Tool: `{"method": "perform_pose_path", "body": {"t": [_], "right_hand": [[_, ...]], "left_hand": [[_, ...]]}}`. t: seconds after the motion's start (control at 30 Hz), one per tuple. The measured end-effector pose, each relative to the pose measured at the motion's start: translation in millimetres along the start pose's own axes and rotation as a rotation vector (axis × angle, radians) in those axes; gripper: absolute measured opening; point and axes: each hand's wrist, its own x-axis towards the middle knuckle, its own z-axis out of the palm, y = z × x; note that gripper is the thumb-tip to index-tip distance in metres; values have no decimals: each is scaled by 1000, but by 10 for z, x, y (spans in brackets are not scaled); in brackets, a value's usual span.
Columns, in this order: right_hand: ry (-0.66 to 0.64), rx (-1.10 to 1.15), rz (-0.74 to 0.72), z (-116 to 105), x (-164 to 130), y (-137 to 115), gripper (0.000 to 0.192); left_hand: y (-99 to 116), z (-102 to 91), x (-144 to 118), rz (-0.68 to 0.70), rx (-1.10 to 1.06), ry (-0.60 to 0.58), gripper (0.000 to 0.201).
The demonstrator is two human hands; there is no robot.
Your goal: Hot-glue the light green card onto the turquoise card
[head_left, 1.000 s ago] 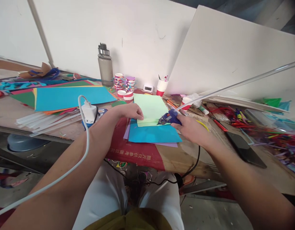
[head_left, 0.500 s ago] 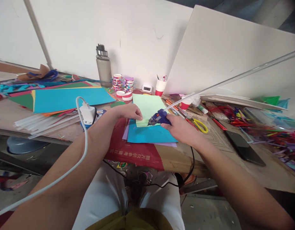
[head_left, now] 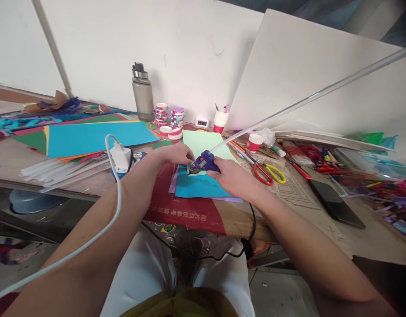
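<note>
My right hand [head_left: 227,174] is wrapped round a blue hot glue gun [head_left: 205,161] with a long clear glue stick [head_left: 289,108] sticking out of its back. Its nozzle points left, over the lower edge of a light green paper [head_left: 201,141]. Beneath that lies a blue sheet [head_left: 203,187], with a purple sheet [head_left: 234,199] showing under it. At the green paper's left edge, close to the nozzle, my left hand [head_left: 178,154] has its fingers curled together. Whether they pinch the paper is hidden.
Behind stand a bottle [head_left: 142,92], paper rings [head_left: 161,113], a small clock [head_left: 202,122] and paper cups [head_left: 220,119]. To the right lie scissors [head_left: 263,174] and a phone [head_left: 335,202]. Coloured sheets [head_left: 94,137], glue sticks [head_left: 64,171] and a white plug [head_left: 121,157] with a cable are left.
My right hand has moved the glue gun left along the green paper's lower edge, nearer my left hand. The left hand has stayed almost in place.
</note>
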Motion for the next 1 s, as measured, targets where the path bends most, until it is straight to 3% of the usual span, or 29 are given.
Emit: {"method": "perform_pose_path", "body": {"t": [0.2,0.7,1.0], "right_hand": [[27,-5,7,-7,-61,97,23],[50,37,12,66,23,44,25],[45,-57,174,-99,-217,487,26]], "left_hand": [[13,-8,-10,12,-24,2,30],[0,-13,-6,15,28,-2,28],[-29,13,-5,-33,-117,9,30]]}}
